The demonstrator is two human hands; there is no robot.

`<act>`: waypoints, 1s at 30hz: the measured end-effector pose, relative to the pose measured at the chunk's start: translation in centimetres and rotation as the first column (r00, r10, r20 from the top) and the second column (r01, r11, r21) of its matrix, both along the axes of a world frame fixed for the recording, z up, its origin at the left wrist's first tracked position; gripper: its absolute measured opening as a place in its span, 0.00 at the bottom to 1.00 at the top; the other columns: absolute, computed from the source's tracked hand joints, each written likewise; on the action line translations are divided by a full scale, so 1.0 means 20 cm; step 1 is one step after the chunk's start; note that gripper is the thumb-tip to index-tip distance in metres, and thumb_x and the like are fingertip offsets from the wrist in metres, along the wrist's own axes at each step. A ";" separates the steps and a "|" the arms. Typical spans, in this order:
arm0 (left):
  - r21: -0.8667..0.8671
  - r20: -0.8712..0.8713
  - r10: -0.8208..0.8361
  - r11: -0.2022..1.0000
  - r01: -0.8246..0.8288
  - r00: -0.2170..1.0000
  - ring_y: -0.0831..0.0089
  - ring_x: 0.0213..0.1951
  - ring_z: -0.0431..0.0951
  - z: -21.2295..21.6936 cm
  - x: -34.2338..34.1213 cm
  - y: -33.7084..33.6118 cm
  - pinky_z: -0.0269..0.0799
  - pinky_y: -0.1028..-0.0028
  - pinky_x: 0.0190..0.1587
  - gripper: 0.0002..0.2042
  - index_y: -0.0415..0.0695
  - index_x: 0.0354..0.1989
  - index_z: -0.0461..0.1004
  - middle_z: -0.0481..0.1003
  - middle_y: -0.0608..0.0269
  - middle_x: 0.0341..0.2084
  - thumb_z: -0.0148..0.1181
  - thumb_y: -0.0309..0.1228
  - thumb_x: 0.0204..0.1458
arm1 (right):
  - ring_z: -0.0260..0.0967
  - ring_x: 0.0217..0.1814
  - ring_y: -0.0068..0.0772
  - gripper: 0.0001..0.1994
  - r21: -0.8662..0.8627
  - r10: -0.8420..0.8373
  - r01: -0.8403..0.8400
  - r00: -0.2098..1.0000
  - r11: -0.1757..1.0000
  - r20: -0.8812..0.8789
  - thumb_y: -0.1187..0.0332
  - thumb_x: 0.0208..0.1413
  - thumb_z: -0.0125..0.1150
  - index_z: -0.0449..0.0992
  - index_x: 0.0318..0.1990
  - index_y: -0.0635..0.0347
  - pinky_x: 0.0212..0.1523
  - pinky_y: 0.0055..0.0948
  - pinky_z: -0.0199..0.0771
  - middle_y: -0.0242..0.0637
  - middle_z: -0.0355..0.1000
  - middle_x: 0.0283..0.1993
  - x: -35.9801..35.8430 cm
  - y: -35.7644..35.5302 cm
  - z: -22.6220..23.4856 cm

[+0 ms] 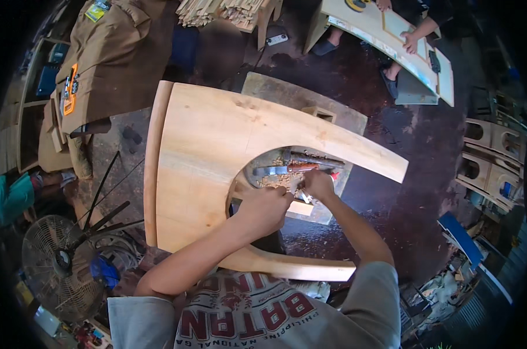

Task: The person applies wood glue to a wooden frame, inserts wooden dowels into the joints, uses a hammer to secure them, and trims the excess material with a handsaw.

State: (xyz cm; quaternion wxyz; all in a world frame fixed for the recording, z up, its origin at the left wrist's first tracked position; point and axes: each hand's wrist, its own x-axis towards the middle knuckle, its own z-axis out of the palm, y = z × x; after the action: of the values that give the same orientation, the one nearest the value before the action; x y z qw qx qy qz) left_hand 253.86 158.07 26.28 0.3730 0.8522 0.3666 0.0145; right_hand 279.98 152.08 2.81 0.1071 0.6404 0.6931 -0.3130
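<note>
Head-worn view (wide fisheye) looks down from close above.

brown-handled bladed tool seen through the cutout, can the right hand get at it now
Likely yes: the right hand is close to the brown-handled bladed tool, and the wooden panel leaves it uncovered from above.

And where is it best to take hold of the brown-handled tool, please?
Probably by its brown handle, from the right, near the right hand: the tool lies crosswise, its metal blade pointing left.
</note>
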 end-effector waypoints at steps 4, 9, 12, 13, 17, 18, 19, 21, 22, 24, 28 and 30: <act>0.084 -0.144 -0.003 0.996 0.015 0.990 0.53 0.41 0.84 -0.16 0.15 0.06 0.82 0.57 0.37 0.08 0.39 0.38 0.77 0.78 0.54 0.37 0.59 0.24 0.50 | 0.73 0.66 0.53 0.20 0.115 -0.035 0.006 0.968 0.993 0.248 0.67 0.61 0.54 0.76 0.60 0.58 0.63 0.47 0.76 0.55 0.74 0.62 0.08 0.08 -0.67; 0.149 -0.102 0.081 0.987 -0.065 0.991 0.50 0.56 0.79 -0.17 0.22 0.09 0.83 0.57 0.47 0.17 0.39 0.52 0.75 0.77 0.48 0.52 0.59 0.23 0.52 | 0.64 0.74 0.54 0.26 0.350 -0.318 0.254 0.937 0.902 0.141 0.66 0.63 0.52 0.68 0.70 0.56 0.72 0.54 0.64 0.55 0.69 0.68 0.09 0.09 -1.10; 0.145 -0.090 0.086 0.987 -0.072 0.992 0.47 0.64 0.73 -0.02 0.19 0.06 0.80 0.55 0.56 0.25 0.42 0.64 0.70 0.71 0.43 0.65 0.60 0.25 0.55 | 0.63 0.75 0.54 0.27 0.516 -0.274 0.119 0.933 0.849 0.235 0.65 0.64 0.53 0.66 0.72 0.56 0.73 0.59 0.60 0.56 0.69 0.69 0.21 0.07 -1.04; 0.105 -0.008 0.090 0.991 -0.088 0.996 0.46 0.63 0.75 0.08 0.12 0.04 0.79 0.55 0.57 0.23 0.41 0.62 0.72 0.72 0.44 0.63 0.61 0.26 0.56 | 0.64 0.74 0.54 0.27 0.368 -0.068 -0.038 0.960 0.929 0.271 0.65 0.64 0.52 0.67 0.71 0.56 0.73 0.62 0.59 0.54 0.69 0.70 0.18 0.09 -0.93; -0.032 0.288 0.203 0.979 -0.203 0.936 0.47 0.56 0.79 0.42 -0.17 -0.09 0.76 0.56 0.59 0.16 0.38 0.53 0.79 0.78 0.46 0.56 0.62 0.26 0.56 | 0.72 0.67 0.50 0.25 -0.169 0.137 -0.106 0.973 0.980 0.188 0.61 0.64 0.55 0.72 0.67 0.60 0.68 0.54 0.67 0.54 0.75 0.63 0.11 0.18 -0.20; -0.024 0.316 0.223 0.974 -0.227 0.922 0.47 0.56 0.79 0.46 -0.30 -0.14 0.76 0.56 0.59 0.16 0.38 0.53 0.79 0.78 0.46 0.56 0.62 0.26 0.56 | 0.76 0.64 0.48 0.24 -0.375 0.087 -0.015 0.980 0.927 0.177 0.62 0.63 0.55 0.74 0.65 0.61 0.65 0.50 0.71 0.54 0.78 0.59 0.10 0.19 0.05; 0.018 0.351 0.332 0.933 -0.360 0.876 0.48 0.54 0.80 0.47 -0.42 -0.19 0.76 0.57 0.58 0.13 0.37 0.49 0.81 0.80 0.46 0.54 0.62 0.25 0.56 | 0.78 0.60 0.47 0.23 -0.396 0.025 0.040 0.987 0.917 0.160 0.62 0.63 0.56 0.75 0.63 0.61 0.61 0.49 0.74 0.54 0.79 0.54 0.08 0.19 0.33; 0.112 0.423 0.493 0.804 -0.584 0.760 0.50 0.51 0.81 0.42 -0.61 -0.26 0.76 0.59 0.56 0.10 0.38 0.44 0.83 0.82 0.48 0.48 0.62 0.24 0.55 | 0.81 0.49 0.41 0.21 -0.315 -0.083 0.052 0.993 0.948 -0.086 0.63 0.64 0.56 0.76 0.61 0.62 0.53 0.44 0.77 0.49 0.80 0.45 0.18 0.02 0.63; 0.169 0.450 0.558 0.713 -0.680 0.697 0.50 0.50 0.82 0.37 -0.69 -0.30 0.77 0.60 0.55 0.09 0.39 0.42 0.83 0.82 0.49 0.45 0.63 0.25 0.54 | 0.81 0.43 0.37 0.19 -0.197 -0.077 0.013 0.943 0.980 -0.324 0.64 0.65 0.56 0.76 0.60 0.62 0.48 0.41 0.78 0.44 0.80 0.41 0.26 -0.09 0.72; 0.227 0.464 0.622 0.604 -0.764 0.631 0.50 0.50 0.81 0.30 -0.88 -0.35 0.76 0.59 0.55 0.09 0.38 0.43 0.83 0.82 0.49 0.46 0.63 0.25 0.54 | 0.77 0.39 0.31 0.18 -0.119 -0.150 0.103 0.848 0.988 -0.508 0.64 0.67 0.56 0.75 0.60 0.62 0.44 0.35 0.76 0.39 0.78 0.38 0.03 -0.11 1.18; 0.321 0.532 0.609 0.498 -0.805 0.589 0.48 0.53 0.79 0.30 -0.91 -0.28 0.74 0.58 0.58 0.10 0.38 0.44 0.82 0.80 0.48 0.50 0.63 0.24 0.54 | 0.70 0.36 0.30 0.13 -0.053 -0.339 0.454 0.579 0.889 -0.742 0.63 0.70 0.57 0.75 0.53 0.63 0.41 0.35 0.73 0.29 0.71 0.31 -0.26 -0.24 1.46; 0.329 0.577 0.535 0.539 -0.775 0.617 0.48 0.57 0.77 0.28 -0.85 -0.22 0.72 0.56 0.61 0.12 0.38 0.46 0.81 0.79 0.47 0.54 0.63 0.25 0.54 | 0.73 0.36 0.36 0.16 0.043 -0.376 0.567 0.600 0.823 -0.706 0.59 0.71 0.56 0.75 0.53 0.64 0.41 0.40 0.73 0.37 0.74 0.31 -0.44 -0.23 1.45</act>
State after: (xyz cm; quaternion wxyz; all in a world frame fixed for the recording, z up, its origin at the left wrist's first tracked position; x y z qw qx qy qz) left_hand 236.91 153.66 31.82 0.1437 0.6892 0.5582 0.4391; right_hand 271.22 147.45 31.83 -0.3225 0.6530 0.5224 -0.4436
